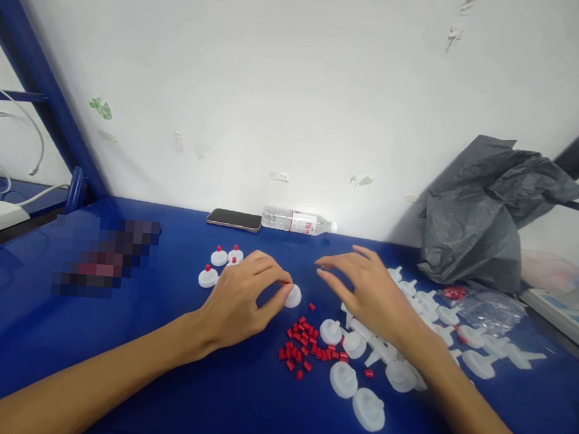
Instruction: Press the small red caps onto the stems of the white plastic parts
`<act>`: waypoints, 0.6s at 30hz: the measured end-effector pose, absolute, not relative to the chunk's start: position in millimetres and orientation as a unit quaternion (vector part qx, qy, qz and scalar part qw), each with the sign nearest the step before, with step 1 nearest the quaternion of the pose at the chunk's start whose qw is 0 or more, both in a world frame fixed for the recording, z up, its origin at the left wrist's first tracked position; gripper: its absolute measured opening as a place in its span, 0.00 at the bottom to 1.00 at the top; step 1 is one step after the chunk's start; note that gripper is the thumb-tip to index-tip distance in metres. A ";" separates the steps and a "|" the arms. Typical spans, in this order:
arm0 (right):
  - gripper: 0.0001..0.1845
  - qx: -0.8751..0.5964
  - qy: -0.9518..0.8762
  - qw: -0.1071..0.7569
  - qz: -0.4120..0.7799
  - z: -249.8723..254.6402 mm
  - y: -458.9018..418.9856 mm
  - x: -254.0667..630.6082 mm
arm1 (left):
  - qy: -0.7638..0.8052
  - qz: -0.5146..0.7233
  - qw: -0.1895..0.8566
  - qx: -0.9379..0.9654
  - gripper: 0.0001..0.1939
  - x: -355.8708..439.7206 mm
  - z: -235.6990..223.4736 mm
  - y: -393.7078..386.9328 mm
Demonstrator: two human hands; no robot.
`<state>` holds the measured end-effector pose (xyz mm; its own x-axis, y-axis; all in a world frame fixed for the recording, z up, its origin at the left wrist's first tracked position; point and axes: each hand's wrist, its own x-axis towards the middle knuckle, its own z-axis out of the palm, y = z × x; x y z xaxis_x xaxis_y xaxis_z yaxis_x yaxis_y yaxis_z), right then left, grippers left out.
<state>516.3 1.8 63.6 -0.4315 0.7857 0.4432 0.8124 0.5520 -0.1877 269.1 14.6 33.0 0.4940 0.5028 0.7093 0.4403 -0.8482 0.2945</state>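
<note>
Left hand (246, 297), centre of frame: thumb and forefinger pinched on the rim of a white disc (294, 297); other fingers curled. The disc is at mid-frame, just above the loose red caps (304, 342). Right hand (359, 279), right of centre: thumb and fingers spread apart, nothing between them, over the edge of the white parts (379, 351) scattered across the lower right.

Finished-looking pieces, white with red tips (208, 277), stand upright in a small group left of centre, partly hidden by the left hand.

Containers: clear plastic bag (495, 313), right of frame, lying flat; red pieces (454, 293) show at its left end, whether inside or beneath cannot be told. Dark grey bag (475, 211), upper right, crumpled and opaque; contents hidden. Clear bottle (282, 219), upper centre, on its side, capped, label facing out; liquid level cannot be read. Phone (234, 220) just left of it.
</note>
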 end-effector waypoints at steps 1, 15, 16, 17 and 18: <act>0.12 -0.485 -0.839 0.238 -0.059 63.2 4.3 520.3 | 0.278 0.404 0.032 0.871 0.04 269.3 32.8 14.8; 0.25 -0.636 -0.746 0.108 -0.165 38.3 24.2 554.1 | 0.401 0.252 -0.109 0.874 0.06 261.5 31.2 24.3; 0.26 -0.638 -0.747 0.101 -0.159 33.7 25.3 556.8 | 0.401 0.252 -0.113 0.873 0.06 260.8 31.2 24.4; 0.27 -0.638 -0.749 0.094 -0.153 30.0 26.3 559.2 | 0.399 0.253 -0.116 0.874 0.06 260.5 31.5 24.1; 0.27 -0.636 -0.752 0.088 -0.145 27.3 27.2 561.0 | 0.393 0.256 -0.117 0.875 0.07 260.5 31.9 23.4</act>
